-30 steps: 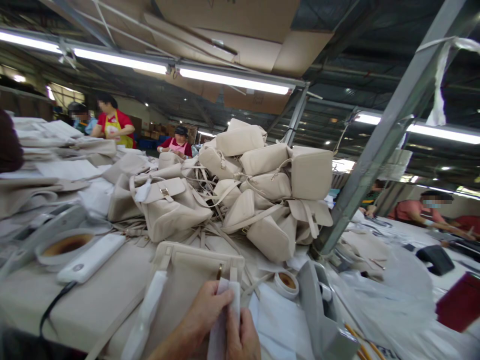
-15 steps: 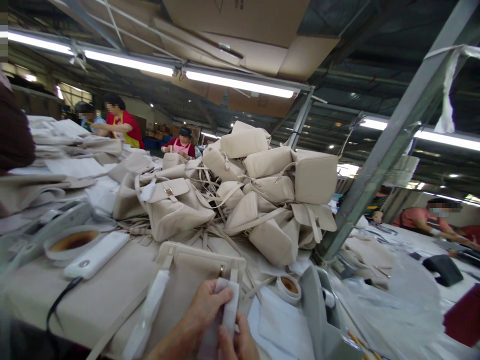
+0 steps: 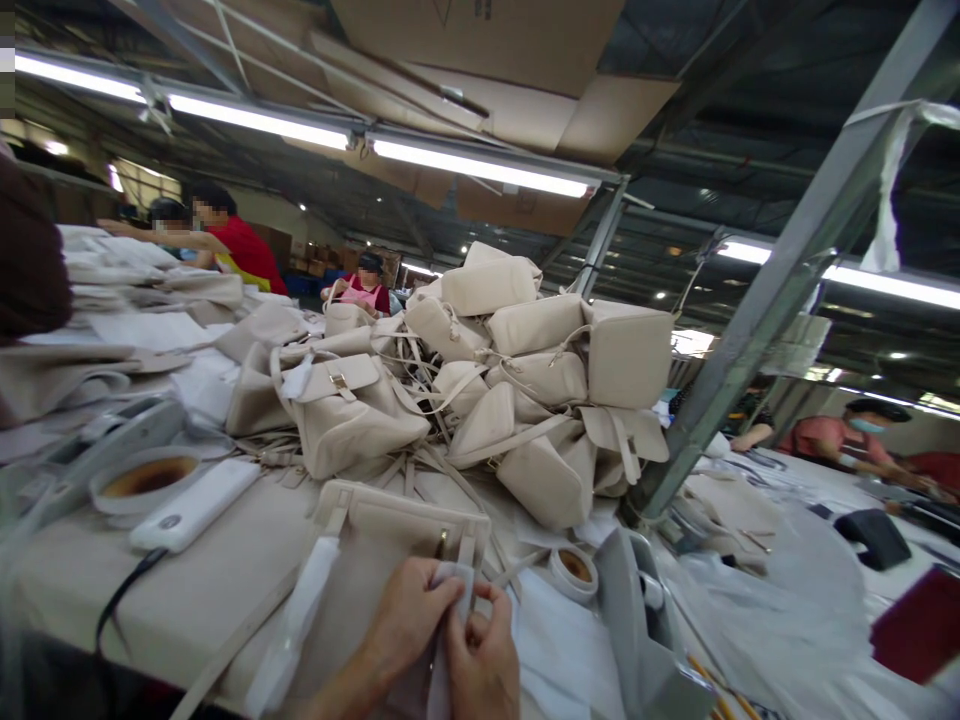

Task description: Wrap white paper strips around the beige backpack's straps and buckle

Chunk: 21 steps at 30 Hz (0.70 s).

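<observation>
A beige handbag (image 3: 367, 570) lies on the table in front of me, its two straps pointing toward me. White wrapping (image 3: 296, 625) covers the left strap. Over the right strap is a thin white wrapping sheet (image 3: 454, 573). My left hand (image 3: 405, 615) is closed, pinching the sheet between thumb and fingers near the strap's upper end. Just right of it, my right hand (image 3: 486, 645) has curled fingers gripping the sheet's right edge. A small brass-coloured metal piece (image 3: 441, 543) shows above my left hand.
Many beige bags (image 3: 536, 380) are heaped behind. Tape rolls (image 3: 574, 570) and grey tape dispensers (image 3: 652, 620) stand on both sides. A white device (image 3: 195, 505) with a black cable lies left. White sheets (image 3: 562, 635) lie right. A slanted metal post (image 3: 780, 270) rises at right; co-workers sit beyond.
My right hand has moved up along the strap, closer to my left hand, and its fingers have curled at the sheet's edge. A co-worker in red at the back left now leans with an arm outstretched.
</observation>
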Tool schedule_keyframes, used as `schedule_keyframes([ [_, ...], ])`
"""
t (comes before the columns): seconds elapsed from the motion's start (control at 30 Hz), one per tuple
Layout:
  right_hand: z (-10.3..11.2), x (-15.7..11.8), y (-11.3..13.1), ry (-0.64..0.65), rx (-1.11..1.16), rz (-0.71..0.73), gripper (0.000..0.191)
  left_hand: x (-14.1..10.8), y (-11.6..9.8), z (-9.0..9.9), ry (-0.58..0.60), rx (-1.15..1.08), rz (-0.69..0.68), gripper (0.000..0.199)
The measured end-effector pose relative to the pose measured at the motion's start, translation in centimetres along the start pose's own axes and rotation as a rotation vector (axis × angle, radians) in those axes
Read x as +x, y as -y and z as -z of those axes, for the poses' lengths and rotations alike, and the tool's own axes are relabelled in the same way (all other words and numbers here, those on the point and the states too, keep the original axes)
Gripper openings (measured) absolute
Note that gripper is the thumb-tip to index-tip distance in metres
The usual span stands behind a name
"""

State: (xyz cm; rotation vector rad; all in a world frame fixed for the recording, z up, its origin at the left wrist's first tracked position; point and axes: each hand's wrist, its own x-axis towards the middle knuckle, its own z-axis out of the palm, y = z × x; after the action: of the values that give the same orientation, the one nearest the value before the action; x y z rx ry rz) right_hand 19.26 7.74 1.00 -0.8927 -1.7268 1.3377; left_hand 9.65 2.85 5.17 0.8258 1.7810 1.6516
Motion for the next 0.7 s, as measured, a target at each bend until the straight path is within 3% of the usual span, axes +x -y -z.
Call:
schedule_keyframes([
  [0.07, -0.2, -0.2, 0.0, -0.057, -0.070, 0.039, 0.041, -0.4, -0.8, 0.6, 0.031, 0.056, -0.019, 0.023],
  [0.13, -0.3, -0.2, -0.1, -0.074, -0.116, 0.089, 0.037, -0.7, -1.7, 1.6, 0.144, 0.005, 0.022, 0.017],
  [0.23, -0.2, 0.1, -0.3, -0.069, -0.148, 0.130, 0.038, -1.0, -2.8, 3.1, 0.375, -0.199, 0.162, 0.014],
  [0.3, -0.1, 0.2, -0.6, -0.062, -0.150, 0.131, 0.041, -1.1, -3.1, 3.8, 0.466, -0.341, 0.231, 0.018],
  [0.4, 0.0, 0.3, -1.0, -0.054, -0.124, 0.137, 0.046, -0.9, -2.7, 3.9, 0.416, -0.402, 0.268, 0.014],
  [0.5, 0.1, 0.2, -1.5, -0.060, -0.119, 0.168, 0.046, -0.5, -1.9, 3.2, 0.346, -0.356, 0.277, 0.024],
  [0.7, -0.7, -0.1, -1.9, -0.087, -0.167, 0.260, 0.043, -0.2, -1.0, 2.0, 0.378, -0.477, 0.337, 0.041],
])
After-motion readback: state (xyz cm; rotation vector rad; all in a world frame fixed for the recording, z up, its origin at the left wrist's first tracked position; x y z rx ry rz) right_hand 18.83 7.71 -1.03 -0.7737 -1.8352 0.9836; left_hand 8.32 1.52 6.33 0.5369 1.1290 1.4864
